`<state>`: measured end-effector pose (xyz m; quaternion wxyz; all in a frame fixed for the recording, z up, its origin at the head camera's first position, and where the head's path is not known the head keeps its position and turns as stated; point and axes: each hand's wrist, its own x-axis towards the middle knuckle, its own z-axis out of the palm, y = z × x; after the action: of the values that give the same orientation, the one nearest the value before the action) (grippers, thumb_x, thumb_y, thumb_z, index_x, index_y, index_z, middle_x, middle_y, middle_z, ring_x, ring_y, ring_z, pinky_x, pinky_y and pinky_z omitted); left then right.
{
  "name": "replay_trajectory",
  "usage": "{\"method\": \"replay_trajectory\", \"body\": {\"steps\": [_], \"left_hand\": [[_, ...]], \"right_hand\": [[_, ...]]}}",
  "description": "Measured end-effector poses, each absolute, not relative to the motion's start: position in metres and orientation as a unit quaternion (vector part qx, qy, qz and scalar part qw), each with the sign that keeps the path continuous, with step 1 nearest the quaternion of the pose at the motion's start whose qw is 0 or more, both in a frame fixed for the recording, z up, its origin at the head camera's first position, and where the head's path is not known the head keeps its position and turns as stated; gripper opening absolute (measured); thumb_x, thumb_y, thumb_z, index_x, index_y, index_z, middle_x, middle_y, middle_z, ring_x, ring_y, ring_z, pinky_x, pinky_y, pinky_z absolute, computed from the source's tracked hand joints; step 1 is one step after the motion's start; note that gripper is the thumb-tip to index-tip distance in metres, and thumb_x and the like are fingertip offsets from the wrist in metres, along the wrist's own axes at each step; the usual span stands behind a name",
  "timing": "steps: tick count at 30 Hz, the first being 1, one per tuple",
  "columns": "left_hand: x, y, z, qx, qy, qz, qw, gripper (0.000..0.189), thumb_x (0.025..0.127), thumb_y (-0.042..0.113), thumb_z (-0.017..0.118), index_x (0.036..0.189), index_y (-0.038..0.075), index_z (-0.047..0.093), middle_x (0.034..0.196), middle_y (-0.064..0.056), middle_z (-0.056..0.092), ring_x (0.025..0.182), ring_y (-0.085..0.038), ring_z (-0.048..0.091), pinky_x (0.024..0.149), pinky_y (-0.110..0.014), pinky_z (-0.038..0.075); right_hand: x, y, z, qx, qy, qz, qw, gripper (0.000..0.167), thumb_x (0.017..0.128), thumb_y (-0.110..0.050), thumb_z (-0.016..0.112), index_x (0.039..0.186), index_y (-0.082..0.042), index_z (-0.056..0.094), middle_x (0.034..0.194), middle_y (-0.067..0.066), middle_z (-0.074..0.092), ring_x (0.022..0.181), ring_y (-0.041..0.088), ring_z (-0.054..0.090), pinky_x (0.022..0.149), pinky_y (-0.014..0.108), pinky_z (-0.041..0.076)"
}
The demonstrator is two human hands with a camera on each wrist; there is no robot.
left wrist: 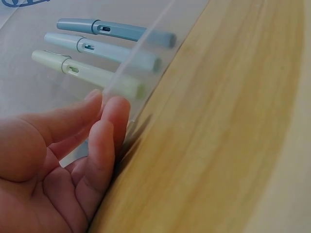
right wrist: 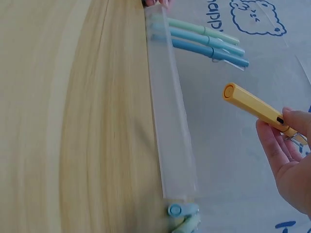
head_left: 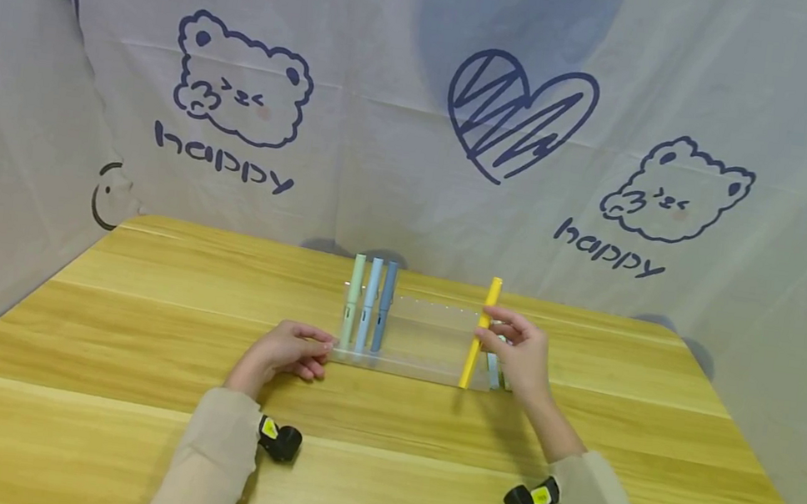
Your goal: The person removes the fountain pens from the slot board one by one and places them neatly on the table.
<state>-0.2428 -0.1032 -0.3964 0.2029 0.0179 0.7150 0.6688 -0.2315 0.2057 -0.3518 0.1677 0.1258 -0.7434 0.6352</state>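
Head view shows us our two hands at work on a clear rack (head_left: 430, 341) that stands on the wooden worktop (head_left: 375, 484). With our left hand (head_left: 289, 349) we pinch the rack's left end between thumb and fingers, low down by its front lip. With our right hand (head_left: 521, 357) we grasp a yellow pen (head_left: 481, 333) by its upper part, thumb on one side and fingers on the other, and we hold it nearly upright, leaning a little, in front of the rack's right part. From the right wrist we see the pen's lower end pointing towards the rack, apart from the lip.

Three pens lean side by side in the rack near our left hand: a pale green pen (head_left: 352, 304), a light blue pen (head_left: 369, 308) and a darker blue pen (head_left: 385, 309). Just beyond the rack's right end we see a second light blue pen (right wrist: 182, 209) and a second green pen (right wrist: 188, 224), partly hidden. Behind everything hangs a pale cloth (head_left: 376, 72) printed with bears, hearts and the word "happy"
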Motion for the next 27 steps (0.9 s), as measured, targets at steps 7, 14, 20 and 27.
{"method": "replay_trajectory", "body": {"steps": [7,14,20,27], "left_hand": [[-0.243,-0.103,-0.397,0.012,0.714,0.67,0.2,0.033,0.09,0.006,0.052,0.117,-0.014,0.049,0.07,-0.008,0.058,0.051,-0.009,0.057,0.049,-0.021,0.051],[-0.243,-0.101,-0.396,0.0,0.718,0.668,0.194,0.032,0.09,0.004,0.052,0.116,-0.014,0.049,0.071,-0.009,0.058,0.052,-0.01,0.057,0.049,-0.021,0.051],[-0.243,-0.1,-0.397,-0.009,0.722,0.665,0.193,0.03,0.089,0.003,0.053,0.115,-0.013,0.051,0.071,-0.01,0.058,0.051,-0.011,0.057,0.049,-0.021,0.051],[-0.244,-0.099,-0.398,-0.012,0.727,0.659,0.192,0.031,0.09,0.005,0.053,0.115,-0.013,0.051,0.071,-0.01,0.058,0.05,-0.01,0.057,0.048,-0.021,0.051]], "right_hand": [[-0.231,0.224,-0.354,0.118,-0.738,0.64,0.179,0.029,0.077,0.008,0.064,0.103,0.016,0.056,0.078,0.006,0.065,0.063,0.007,0.06,0.056,0.025,0.054],[-0.255,0.266,-0.393,0.154,-0.719,0.649,0.195,0.026,0.076,-0.004,0.07,0.102,-0.002,0.066,0.08,0.005,0.066,0.066,0.01,0.062,0.055,0.024,0.053],[-0.271,0.297,-0.419,0.069,-0.747,0.63,0.202,0.033,0.074,-0.013,0.074,0.103,-0.002,0.064,0.081,0.001,0.065,0.069,0.011,0.062,0.056,0.027,0.054],[-0.275,0.318,-0.424,0.014,-0.743,0.641,0.193,0.032,0.07,-0.015,0.077,0.1,-0.009,0.067,0.084,-0.003,0.065,0.071,0.009,0.061,0.058,0.024,0.054]]}}
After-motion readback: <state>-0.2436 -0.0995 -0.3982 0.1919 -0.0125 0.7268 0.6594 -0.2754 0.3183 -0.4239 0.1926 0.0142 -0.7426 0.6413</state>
